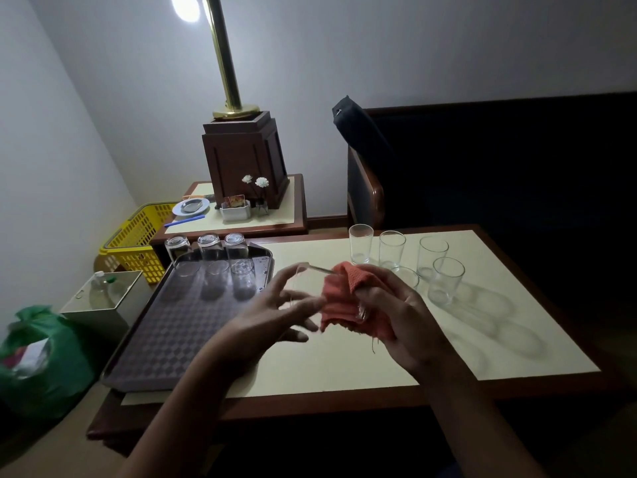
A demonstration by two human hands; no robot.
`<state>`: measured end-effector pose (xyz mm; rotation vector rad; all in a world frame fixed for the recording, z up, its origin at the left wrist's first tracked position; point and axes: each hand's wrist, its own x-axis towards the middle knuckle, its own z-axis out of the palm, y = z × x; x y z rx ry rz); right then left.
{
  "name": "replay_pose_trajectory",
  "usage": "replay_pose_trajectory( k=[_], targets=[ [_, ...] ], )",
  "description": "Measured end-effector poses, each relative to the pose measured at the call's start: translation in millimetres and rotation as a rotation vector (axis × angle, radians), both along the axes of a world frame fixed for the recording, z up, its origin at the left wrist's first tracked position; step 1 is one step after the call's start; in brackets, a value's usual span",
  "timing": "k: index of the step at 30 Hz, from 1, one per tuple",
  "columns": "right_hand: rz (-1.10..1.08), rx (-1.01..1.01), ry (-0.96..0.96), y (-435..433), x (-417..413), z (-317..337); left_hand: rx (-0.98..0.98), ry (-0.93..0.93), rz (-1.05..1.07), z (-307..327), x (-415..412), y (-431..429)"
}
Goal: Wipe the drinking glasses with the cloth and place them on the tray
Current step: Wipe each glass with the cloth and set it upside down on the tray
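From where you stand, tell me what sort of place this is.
Probably a hotel room: a brass lamp on a side table with a sachet holder and small flowers, an armchair beside it, and a tray of upturned glasses.

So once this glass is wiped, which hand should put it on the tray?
Probably the left hand: it grips the glass, and the tray lies on its side. The right hand holds the cloth, farther from the tray.
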<state>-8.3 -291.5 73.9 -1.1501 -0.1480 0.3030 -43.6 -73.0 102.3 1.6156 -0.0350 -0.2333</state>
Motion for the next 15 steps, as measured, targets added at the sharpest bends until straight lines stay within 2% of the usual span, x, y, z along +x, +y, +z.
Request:
replay_pose_trajectory(
  k=[2,4,7,9,12,15],
  targets=[
    [-0.032,0.020,-0.062,6,-5,2,-0.105,0.073,0.080,1,3,-10],
    [-0.051,0.047,-0.061,12,-8,-3,-0.112,-0.054,0.162,-3,5,-14],
    [-0.150,0.045,0.023,20,-9,-13,0.197,-0.387,0.175,-11,4,-17],
    [-0.273,-0.040,0.026,23,-9,-19,0.249,-0.445,0.162,-20,1,-21],
    [-0.430,-0.090,0.005,24,-14,-23,0.090,-0.376,0.268,-29,-1,-23],
    [-0.418,-0.049,-0.010,21,-18,-20,-0.176,-0.231,0.344,-30,1,-21]
  ],
)
